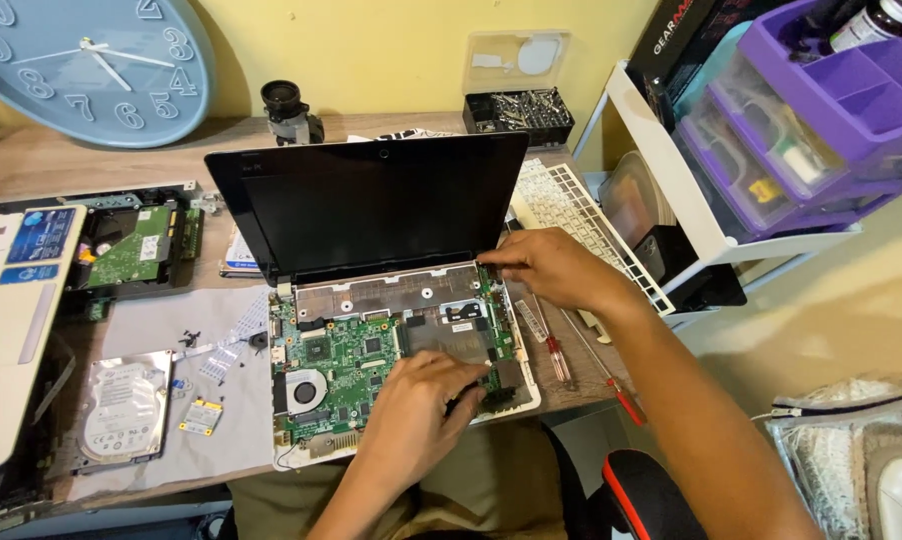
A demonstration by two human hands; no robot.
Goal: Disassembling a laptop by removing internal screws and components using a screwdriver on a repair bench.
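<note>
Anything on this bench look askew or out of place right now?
Yes: the detached white keyboard leans tilted behind the opened laptop, partly off the desk. Two red-handled screwdrivers lie near that edge. Small black screws sit loose on the grey mat.

Your left hand and right hand are both bare, with no gloves, rings or watch showing. Your forearms are uncovered too (no sleeve reaches into view on either arm). Below them, across your lap, you wear olive-khaki trousers of plain cloth, lightly creased, without any visible pattern.
</note>
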